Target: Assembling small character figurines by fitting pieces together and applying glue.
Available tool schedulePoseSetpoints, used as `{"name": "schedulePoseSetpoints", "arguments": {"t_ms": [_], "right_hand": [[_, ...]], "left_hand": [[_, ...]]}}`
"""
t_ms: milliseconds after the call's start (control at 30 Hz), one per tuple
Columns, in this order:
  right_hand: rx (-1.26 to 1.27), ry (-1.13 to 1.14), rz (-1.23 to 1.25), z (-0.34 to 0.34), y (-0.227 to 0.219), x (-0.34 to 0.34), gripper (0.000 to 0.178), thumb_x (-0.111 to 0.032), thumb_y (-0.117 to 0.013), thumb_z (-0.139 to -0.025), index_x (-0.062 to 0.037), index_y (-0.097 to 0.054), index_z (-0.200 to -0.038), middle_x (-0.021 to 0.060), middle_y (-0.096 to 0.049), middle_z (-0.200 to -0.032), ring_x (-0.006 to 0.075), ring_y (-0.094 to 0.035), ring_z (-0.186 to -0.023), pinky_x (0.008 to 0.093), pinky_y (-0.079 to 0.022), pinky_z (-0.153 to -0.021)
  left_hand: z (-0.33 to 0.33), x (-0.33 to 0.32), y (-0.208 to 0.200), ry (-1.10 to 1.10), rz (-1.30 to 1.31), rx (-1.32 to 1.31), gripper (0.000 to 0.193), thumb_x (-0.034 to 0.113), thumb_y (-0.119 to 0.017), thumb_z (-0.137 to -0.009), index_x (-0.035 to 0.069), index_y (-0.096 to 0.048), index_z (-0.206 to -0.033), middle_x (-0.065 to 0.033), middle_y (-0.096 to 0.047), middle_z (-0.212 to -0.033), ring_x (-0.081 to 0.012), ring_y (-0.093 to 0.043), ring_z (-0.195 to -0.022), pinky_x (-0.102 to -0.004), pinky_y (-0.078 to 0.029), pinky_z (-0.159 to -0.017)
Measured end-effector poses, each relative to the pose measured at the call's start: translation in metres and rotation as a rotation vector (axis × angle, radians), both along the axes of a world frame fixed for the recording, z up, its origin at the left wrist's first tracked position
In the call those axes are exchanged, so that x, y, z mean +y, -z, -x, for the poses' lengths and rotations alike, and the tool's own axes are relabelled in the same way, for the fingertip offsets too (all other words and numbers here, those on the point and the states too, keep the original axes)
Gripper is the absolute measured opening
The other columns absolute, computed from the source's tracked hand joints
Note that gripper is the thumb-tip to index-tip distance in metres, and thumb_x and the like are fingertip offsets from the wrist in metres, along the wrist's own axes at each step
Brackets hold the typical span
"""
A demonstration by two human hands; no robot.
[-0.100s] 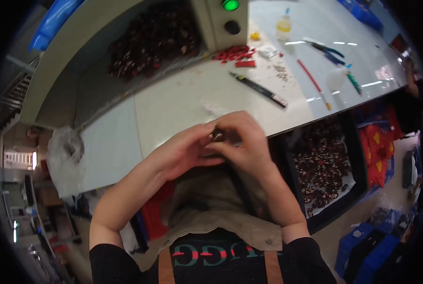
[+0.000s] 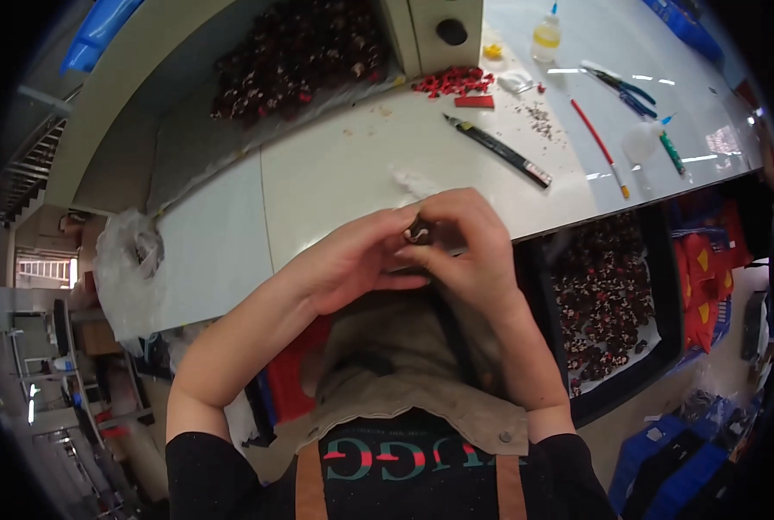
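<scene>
A small dark piece with a whitish marking [image 2: 419, 231] is held between my two hands, just over the near edge of the worktable [image 2: 317, 195]. My left hand [image 2: 356, 260] comes to it from the left, with its upper fingertips pressed against the piece and its lower fingers stretched below. Around its other side curl the thumb and index finger of my right hand [image 2: 473, 247], closed in a pinch. The fingers cover much of the piece, so its full shape is hidden. Beyond the hands lies a small white scrap [image 2: 414, 183].
A dark marker-like pen [image 2: 499, 152], red bits [image 2: 454, 82], a red-handled stick [image 2: 601, 149], pliers [image 2: 621, 91] and a bottle of yellowish liquid [image 2: 545, 39] lie farther back. Dark pieces fill a machine opening [image 2: 304, 61]. A black-rimmed tray [image 2: 664, 303] of similar pieces sits at right.
The whole view has shifted, so the table things sit farther right and slightly higher, and the green lamp is out of frame. Both hands keep the same hold on the small dark piece.
</scene>
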State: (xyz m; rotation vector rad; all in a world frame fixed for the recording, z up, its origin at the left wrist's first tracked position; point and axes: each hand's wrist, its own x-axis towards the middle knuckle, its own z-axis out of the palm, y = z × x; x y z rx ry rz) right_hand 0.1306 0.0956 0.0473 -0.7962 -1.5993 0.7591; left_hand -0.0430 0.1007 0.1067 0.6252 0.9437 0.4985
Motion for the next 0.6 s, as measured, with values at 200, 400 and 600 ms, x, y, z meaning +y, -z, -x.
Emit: {"name": "schedulePoseSetpoints", "arguments": {"t_ms": [200, 400, 600], "right_hand": [[0.015, -0.038, 0.005, 0.007, 0.007, -0.001, 0.035, -0.001, -0.078, -0.068, -0.0016, -0.057, -0.095, 0.0083, -0.057, -0.095, 0.0151, -0.060, -0.080, 0.0244, -0.051, -0.064], [0.084, 0.025, 0.039, 0.012, 0.006, -0.006, 0.035, -0.006, -0.081, -0.060, -0.0047, -0.061, -0.088, 0.0066, -0.062, -0.086, 0.0229, -0.058, -0.079, 0.0312, -0.049, -0.063], [-0.024, -0.018, -0.022, 0.008, 0.008, -0.006, 0.034, -0.001, -0.078, -0.068, -0.0012, -0.058, -0.094, 0.0080, -0.058, -0.095, 0.0152, -0.060, -0.082, 0.0247, -0.051, -0.066]], "left_hand": [[0.006, -0.005, 0.003, -0.024, -0.009, 0.001, 0.036, 0.040, -0.051, -0.093, 0.011, -0.055, -0.114, -0.0042, -0.061, -0.109, -0.0151, -0.059, -0.100, -0.0437, -0.047, -0.093], [0.005, -0.009, 0.003, -0.022, -0.015, 0.003, 0.038, 0.041, -0.051, -0.093, 0.010, -0.056, -0.114, -0.0051, -0.061, -0.108, -0.0153, -0.059, -0.099, -0.0431, -0.048, -0.092], [0.006, -0.010, 0.005, -0.027, -0.027, 0.008, 0.039, 0.042, -0.051, -0.093, 0.010, -0.056, -0.114, -0.0053, -0.061, -0.108, -0.0153, -0.059, -0.099, -0.0424, -0.048, -0.092]]}}
